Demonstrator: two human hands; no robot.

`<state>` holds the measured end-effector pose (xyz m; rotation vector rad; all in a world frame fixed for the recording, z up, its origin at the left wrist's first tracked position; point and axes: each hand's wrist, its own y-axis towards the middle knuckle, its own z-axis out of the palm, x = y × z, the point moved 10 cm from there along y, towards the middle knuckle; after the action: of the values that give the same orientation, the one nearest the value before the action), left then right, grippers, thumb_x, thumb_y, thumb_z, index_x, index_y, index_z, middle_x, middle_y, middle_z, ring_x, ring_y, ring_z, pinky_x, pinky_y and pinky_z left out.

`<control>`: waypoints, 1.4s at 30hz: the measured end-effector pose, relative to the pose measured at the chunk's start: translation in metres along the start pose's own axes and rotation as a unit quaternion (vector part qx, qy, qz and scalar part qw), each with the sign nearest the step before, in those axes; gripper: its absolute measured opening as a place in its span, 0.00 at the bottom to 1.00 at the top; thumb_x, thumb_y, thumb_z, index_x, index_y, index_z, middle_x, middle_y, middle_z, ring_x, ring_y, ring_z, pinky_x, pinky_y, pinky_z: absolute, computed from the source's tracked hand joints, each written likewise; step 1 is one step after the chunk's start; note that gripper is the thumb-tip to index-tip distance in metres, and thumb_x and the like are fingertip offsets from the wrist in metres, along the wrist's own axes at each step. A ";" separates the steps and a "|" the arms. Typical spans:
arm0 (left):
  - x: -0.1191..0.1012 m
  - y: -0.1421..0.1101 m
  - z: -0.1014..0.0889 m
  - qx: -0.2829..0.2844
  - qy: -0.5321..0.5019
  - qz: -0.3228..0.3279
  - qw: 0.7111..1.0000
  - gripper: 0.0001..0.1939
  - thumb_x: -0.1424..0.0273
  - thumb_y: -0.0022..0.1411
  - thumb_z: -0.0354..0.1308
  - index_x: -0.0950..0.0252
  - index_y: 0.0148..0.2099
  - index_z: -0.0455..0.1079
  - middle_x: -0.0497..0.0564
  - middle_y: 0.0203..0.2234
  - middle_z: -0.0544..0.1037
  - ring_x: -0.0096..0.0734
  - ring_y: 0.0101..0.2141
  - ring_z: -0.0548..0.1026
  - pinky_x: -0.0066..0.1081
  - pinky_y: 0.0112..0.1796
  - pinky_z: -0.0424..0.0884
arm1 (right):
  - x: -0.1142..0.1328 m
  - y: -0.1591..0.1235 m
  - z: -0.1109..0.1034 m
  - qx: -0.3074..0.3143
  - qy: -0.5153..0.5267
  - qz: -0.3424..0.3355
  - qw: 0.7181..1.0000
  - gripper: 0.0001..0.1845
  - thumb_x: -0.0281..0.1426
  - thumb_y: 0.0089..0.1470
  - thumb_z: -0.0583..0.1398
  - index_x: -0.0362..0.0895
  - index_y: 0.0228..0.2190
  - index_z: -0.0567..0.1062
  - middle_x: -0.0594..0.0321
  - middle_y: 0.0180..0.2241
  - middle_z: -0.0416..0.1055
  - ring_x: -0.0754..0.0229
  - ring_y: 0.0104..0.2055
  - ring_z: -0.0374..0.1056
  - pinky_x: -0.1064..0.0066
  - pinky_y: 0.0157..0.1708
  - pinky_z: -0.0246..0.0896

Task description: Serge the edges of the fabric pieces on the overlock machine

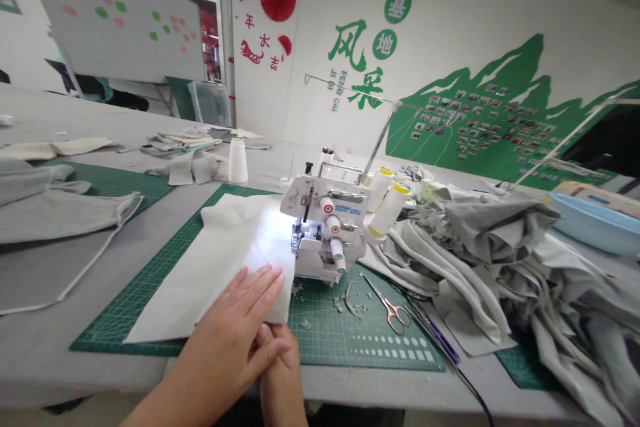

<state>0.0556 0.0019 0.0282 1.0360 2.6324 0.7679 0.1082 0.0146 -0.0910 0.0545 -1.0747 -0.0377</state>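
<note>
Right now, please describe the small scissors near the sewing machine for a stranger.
On the grey table, find the green cutting mat with the white overlock machine on it. The scissors lie just in front of the machine. Their rose-gold finger loops set them apart from the purple-handled tool beside them.

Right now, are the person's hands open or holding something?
Left hand: open, flat on the white cloth.
Right hand: curled at its edge, partly hidden; holding cannot be told.
</note>
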 end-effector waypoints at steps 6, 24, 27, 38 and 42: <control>0.005 0.004 0.002 0.001 -0.003 0.009 1.000 0.41 0.61 0.66 0.56 0.67 0.74 0.44 0.60 0.65 0.65 0.48 0.62 0.67 0.49 0.61 0.63 | -0.004 -0.001 -0.005 -0.001 -0.018 -0.010 1.000 0.23 0.48 0.57 0.64 0.40 0.38 0.81 0.55 0.33 0.79 0.53 0.36 0.72 0.63 0.40 0.68; 0.016 0.014 0.006 0.001 -0.029 0.006 1.000 0.34 0.61 0.66 0.57 0.64 0.70 0.55 0.58 0.65 0.66 0.47 0.63 0.66 0.50 0.63 0.59 | 0.016 -0.006 0.017 0.038 -0.062 -0.023 0.997 0.21 0.46 0.60 0.61 0.41 0.33 0.84 0.58 0.28 0.78 0.57 0.30 0.70 0.70 0.32 0.65; 0.017 0.016 0.008 0.004 -0.021 0.008 1.000 0.32 0.62 0.66 0.58 0.65 0.68 0.58 0.59 0.64 0.66 0.47 0.63 0.66 0.50 0.63 0.60 | 0.016 -0.007 0.018 0.032 -0.066 -0.015 0.997 0.21 0.45 0.59 0.62 0.41 0.27 0.82 0.61 0.24 0.75 0.60 0.27 0.65 0.73 0.28 0.60; 0.024 0.022 0.009 0.004 -0.048 -0.014 0.999 0.30 0.62 0.65 0.59 0.64 0.66 0.60 0.58 0.64 0.67 0.46 0.62 0.66 0.51 0.64 0.59 | 0.009 -0.009 0.017 0.033 -0.081 -0.008 0.996 0.22 0.45 0.60 0.61 0.41 0.24 0.78 0.64 0.20 0.71 0.63 0.24 0.63 0.74 0.26 0.57; 0.027 0.024 0.007 0.005 -0.068 -0.014 0.998 0.24 0.62 0.64 0.60 0.62 0.60 0.65 0.58 0.63 0.68 0.45 0.62 0.66 0.50 0.64 0.60 | 0.011 -0.009 0.019 0.042 -0.073 -0.014 0.996 0.21 0.45 0.61 0.61 0.41 0.26 0.80 0.63 0.21 0.73 0.62 0.24 0.65 0.73 0.27 0.59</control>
<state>0.0525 0.0377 0.0347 1.0145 2.5318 0.6536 0.0962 0.0040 -0.0732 0.1447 -1.2218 -0.0210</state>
